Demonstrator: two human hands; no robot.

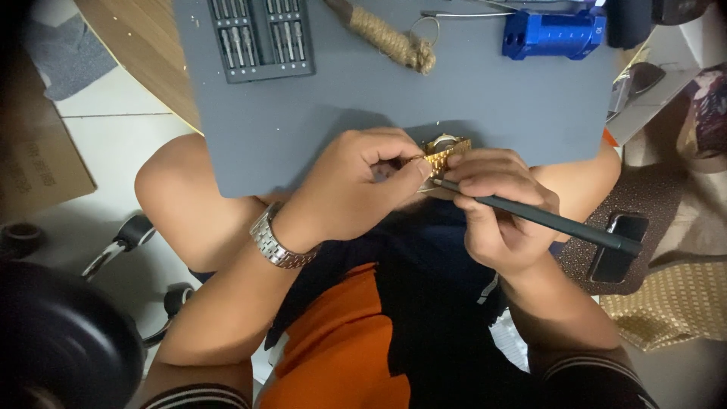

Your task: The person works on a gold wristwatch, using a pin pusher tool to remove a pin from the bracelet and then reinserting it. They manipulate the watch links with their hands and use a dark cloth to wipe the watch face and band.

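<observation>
Grey mat (303, 136), one gold watch (445, 154) pinched in left hand (356, 189), one black tool (545, 220) gripped by right hand (500, 220)

A white tiled floor (113, 129) lies under a wooden table (144, 53) and grey mat (485, 91).

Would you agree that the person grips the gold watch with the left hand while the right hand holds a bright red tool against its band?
Not quite: in the head view the tool is black. The left hand grips the gold watch; the right hand holds it.
</observation>
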